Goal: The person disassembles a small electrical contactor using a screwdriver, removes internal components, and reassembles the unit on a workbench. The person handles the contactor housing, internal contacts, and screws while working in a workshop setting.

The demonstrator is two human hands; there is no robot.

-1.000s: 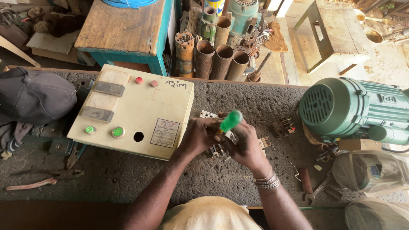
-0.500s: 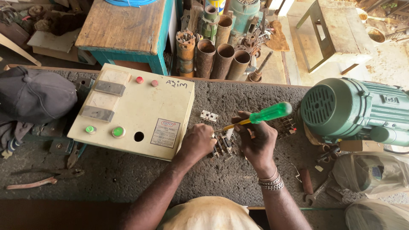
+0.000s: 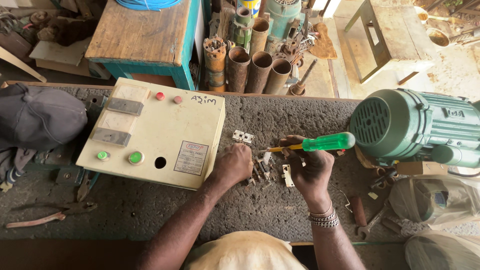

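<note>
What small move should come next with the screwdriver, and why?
Probably tilt the screwdriver so its tip drops onto the small parts. The right hand holds it nearly level above them, while the left hand steadies them on the bench.

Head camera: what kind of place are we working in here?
Most likely an electrical or motor repair workshop. A green electric motor sits on the rough bench beside a cream control panel box, and the right hand holds a green-handled screwdriver over small loose parts.
</note>
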